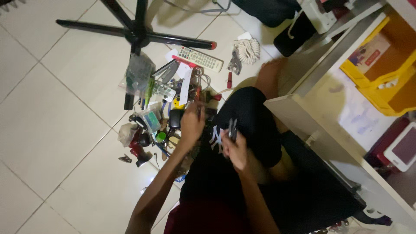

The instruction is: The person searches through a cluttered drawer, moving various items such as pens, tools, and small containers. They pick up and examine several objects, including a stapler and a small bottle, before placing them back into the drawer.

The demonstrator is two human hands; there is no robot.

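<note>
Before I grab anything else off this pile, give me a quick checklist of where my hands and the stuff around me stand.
1. Left hand over the heap of small items: ok.
2. What the left hand pinches: cannot tell, blurred.
3. Right hand gripping thin dark pieces: ok.
4. Remote control lying apart on the floor tiles: ok.
5. Black stand base clear of both hands: ok.
6. Pile sorted: not ok, jumbled.

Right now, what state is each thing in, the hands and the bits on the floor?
Left hand: closed on a thin dark tool, over the pile.
Right hand: gripping a few slim dark pieces, above the lap.
Remote control: lying flat, buttons up.
Clear plastic bag: slumped, crumpled.
Yellow bin: open on the shelf.
</note>
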